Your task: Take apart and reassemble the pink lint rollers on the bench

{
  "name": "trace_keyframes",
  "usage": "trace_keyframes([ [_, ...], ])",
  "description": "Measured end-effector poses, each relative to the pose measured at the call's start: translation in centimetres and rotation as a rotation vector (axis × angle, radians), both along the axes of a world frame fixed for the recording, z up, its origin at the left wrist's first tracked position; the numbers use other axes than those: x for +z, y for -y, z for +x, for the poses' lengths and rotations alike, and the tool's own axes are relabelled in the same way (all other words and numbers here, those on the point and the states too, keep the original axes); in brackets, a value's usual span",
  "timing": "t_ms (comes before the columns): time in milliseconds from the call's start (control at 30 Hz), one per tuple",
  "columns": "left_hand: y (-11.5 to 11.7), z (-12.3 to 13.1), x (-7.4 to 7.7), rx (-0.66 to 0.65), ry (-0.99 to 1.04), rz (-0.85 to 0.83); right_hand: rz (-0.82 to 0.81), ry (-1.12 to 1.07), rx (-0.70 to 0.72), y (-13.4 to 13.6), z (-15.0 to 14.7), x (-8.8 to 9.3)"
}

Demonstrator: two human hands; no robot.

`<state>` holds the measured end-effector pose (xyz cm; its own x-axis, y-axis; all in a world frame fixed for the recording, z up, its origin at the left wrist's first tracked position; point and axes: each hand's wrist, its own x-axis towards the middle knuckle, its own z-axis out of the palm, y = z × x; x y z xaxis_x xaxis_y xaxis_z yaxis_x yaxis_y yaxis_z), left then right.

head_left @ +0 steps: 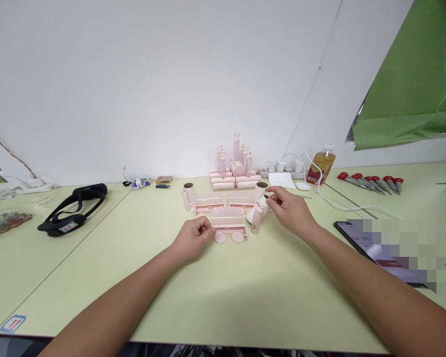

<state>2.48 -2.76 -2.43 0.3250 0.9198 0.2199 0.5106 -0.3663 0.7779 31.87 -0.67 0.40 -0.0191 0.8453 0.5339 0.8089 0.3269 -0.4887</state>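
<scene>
Left hand [195, 239] touching open pink case [227, 215], can't tell if fingers gripping, right hand [273, 195] pinching white roll [265, 206] right of case, discs [238, 237] lying in front of case

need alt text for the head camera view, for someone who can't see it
A person's left hand rests at the edge of an open pink case, while the right hand holds a tilted white roll. Behind them on the pale green table, more pink cases sit near a white wall.

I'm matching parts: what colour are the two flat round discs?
The round discs are pale pink; head view.
</scene>
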Motion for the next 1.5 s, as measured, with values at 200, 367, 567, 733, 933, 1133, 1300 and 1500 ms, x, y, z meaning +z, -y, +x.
trace_keyframes([
  [200,-0.1,0.0,-0.3,-0.003,0.008,0.012,0.374,-0.014,-0.146,1.2,1.3,2.3],
  [367,-0.3,0.1,-0.3,0.005,0.007,0.019,0.81,-0.301,-0.186,4.5,2.0,5.9],
  [567,3.2,1.8,1.2,-0.171,0.335,-0.2,0.723,-0.432,0.309,9.0,-2.6,4.7],
  [733,6.0,2.8,2.1,-0.525,0.349,-0.221,0.428,-0.064,0.651,9.9,-7.6,0.8],
  [933,3.5,0.6,2.5,-0.347,0.082,-0.089,0.105,-0.03,0.412,7.7,-6.8,-0.8],
  [1133,1.9,-0.7,2.7,-0.188,-0.037,0.085,-0.322,0.322,0.426,6.8,-6.4,-2.1],
  [1300,1.7,-0.7,2.1,-0.22,-0.063,0.163,-0.378,0.352,0.465,7.1,-7.0,-2.4],
  [1500,1.4,-0.8,1.7,-0.225,-0.038,0.199,-0.425,0.39,0.425,7.1,-6.9,-2.4],
])
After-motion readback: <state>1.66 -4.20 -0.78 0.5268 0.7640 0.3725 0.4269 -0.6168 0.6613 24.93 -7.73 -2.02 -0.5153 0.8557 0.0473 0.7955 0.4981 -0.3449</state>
